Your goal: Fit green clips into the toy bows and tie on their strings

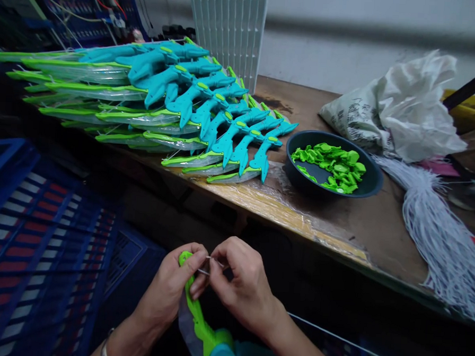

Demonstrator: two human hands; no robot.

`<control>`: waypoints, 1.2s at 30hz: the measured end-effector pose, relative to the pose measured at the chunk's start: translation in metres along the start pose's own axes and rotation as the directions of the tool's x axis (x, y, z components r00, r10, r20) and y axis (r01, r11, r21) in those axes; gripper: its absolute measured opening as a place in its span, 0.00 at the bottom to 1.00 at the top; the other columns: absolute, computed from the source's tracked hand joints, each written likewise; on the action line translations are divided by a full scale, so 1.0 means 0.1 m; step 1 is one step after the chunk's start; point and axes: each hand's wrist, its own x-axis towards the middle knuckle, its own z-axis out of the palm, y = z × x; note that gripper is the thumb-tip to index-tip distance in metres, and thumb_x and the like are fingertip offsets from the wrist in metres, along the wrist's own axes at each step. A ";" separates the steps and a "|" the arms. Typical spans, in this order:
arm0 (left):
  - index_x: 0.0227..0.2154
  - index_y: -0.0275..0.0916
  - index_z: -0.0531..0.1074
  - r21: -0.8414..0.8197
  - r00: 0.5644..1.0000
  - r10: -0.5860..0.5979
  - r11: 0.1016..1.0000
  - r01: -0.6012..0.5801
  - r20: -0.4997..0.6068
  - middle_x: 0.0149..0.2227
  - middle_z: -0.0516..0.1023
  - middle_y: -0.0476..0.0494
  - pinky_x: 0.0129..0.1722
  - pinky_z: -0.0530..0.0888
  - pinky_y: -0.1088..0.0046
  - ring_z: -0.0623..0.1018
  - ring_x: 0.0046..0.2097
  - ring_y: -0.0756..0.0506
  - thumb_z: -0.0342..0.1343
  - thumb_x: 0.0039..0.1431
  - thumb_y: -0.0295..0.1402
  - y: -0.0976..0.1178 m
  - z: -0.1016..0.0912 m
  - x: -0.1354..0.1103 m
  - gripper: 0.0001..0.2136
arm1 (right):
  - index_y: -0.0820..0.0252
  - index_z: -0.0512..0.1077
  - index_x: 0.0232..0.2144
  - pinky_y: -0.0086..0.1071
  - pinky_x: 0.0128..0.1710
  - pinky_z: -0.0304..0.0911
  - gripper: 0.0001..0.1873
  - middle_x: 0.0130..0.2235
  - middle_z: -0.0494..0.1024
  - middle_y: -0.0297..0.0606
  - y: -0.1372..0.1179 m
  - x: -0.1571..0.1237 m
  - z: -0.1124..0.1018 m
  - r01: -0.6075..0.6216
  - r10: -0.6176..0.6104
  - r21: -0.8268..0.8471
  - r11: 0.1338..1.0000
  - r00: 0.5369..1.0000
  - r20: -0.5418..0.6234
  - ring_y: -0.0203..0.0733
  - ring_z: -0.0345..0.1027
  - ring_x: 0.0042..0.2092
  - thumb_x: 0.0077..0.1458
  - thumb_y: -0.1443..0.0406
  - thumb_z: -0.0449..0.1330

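My left hand (175,284) is closed around the tip of a green and teal toy bow (198,324) held low in front of me, below the table edge. My right hand (240,282) pinches a thin white string (213,261) at that same green tip, the fingers of both hands almost touching. The bow's teal grip (224,355) sits at the bottom of the view. A thin string (333,334) runs off to the right from behind my right wrist.
On the wooden table (338,226) lie several finished green and teal bows (193,112) in a fanned stack. A dark bowl (370,179) holds small green parts (333,167). A bundle of white strings (445,236), a crumpled bag (404,107) and a white crate (229,23) stand behind. Blue crates (39,242) at left.
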 end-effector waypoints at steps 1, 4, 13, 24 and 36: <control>0.26 0.36 0.68 -0.001 1.000 0.006 1.000 -0.006 0.002 0.16 0.63 0.54 0.19 0.62 0.80 0.63 0.18 0.54 0.62 0.62 0.44 0.01 0.00 0.00 0.17 | 0.60 0.68 0.33 0.30 0.32 0.60 0.04 0.31 0.71 0.34 0.00 -0.01 0.00 0.015 -0.015 -0.020 1.000 1.000 -0.008 0.36 0.66 0.32 0.60 0.71 0.55; 0.26 0.37 0.68 -0.017 1.000 0.013 1.000 -0.014 -0.008 0.16 0.63 0.55 0.19 0.61 0.80 0.62 0.18 0.54 0.62 0.61 0.43 0.01 0.01 -0.01 0.16 | 0.60 0.66 0.33 0.31 0.31 0.59 0.05 0.31 0.70 0.34 0.00 -0.04 -0.03 0.026 -0.027 -0.057 0.998 1.000 -0.008 0.37 0.64 0.32 0.57 0.73 0.54; 0.27 0.36 0.69 0.003 1.000 0.004 1.000 -0.004 -0.019 0.17 0.63 0.55 0.18 0.62 0.81 0.62 0.18 0.55 0.64 0.60 0.43 0.00 -0.03 -0.05 0.16 | 0.57 0.62 0.31 0.33 0.30 0.58 0.06 0.30 0.66 0.34 0.03 -0.06 -0.09 0.014 -0.015 -0.110 0.994 1.000 -0.006 0.39 0.63 0.32 0.52 0.72 0.53; 0.28 0.36 0.70 -0.021 0.998 -0.021 1.000 0.020 -0.057 0.17 0.63 0.55 0.18 0.63 0.81 0.63 0.18 0.54 0.66 0.57 0.44 0.03 0.01 -0.01 0.16 | 0.61 0.66 0.53 0.43 0.48 0.70 0.17 0.49 0.74 0.46 -0.05 -0.04 -0.10 0.104 -0.100 -0.071 0.992 0.993 0.062 0.46 0.69 0.49 0.63 0.67 0.58; 0.28 0.37 0.69 0.016 1.000 -0.018 1.000 0.017 0.011 0.18 0.64 0.55 0.19 0.62 0.80 0.63 0.18 0.54 0.63 0.61 0.43 0.04 -0.03 0.02 0.15 | 0.60 0.72 0.30 0.25 0.29 0.62 0.05 0.31 0.72 0.32 -0.04 0.09 -0.22 -0.236 0.227 0.311 0.921 0.972 0.066 0.32 0.65 0.31 0.58 0.72 0.58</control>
